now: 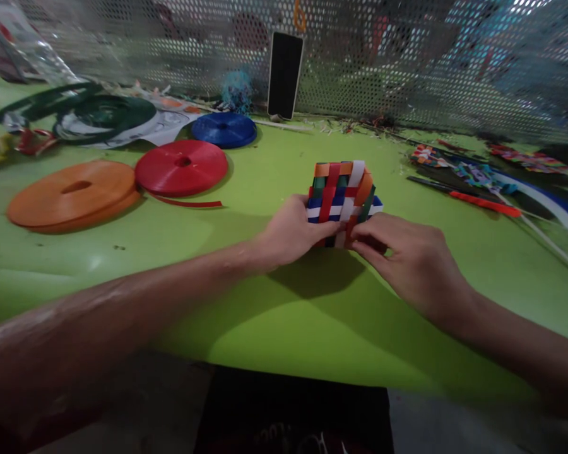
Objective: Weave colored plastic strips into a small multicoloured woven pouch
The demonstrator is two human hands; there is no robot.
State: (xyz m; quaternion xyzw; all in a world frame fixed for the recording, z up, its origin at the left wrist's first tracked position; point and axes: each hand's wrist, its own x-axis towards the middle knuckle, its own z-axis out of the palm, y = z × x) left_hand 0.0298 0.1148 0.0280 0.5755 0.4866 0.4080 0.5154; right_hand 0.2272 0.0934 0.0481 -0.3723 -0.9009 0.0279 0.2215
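Observation:
A small cube woven from orange, red, white, blue and green strips (343,192) stands on the green table (284,315) in the middle of the view. My left hand (291,232) wraps round the cube's left and near side, fingers curled against it. From the right, my right hand (407,258) pinches the strips at the cube's lower near corner with its fingertips. Both forearms reach in from the bottom of the view.
Rolls of strip lie at the left: orange (73,192), red (181,167), blue (224,129) and dark green (101,113). A black phone (284,74) leans on the perforated metal screen behind. Loose coloured strips and woven pieces (483,176) lie at the right.

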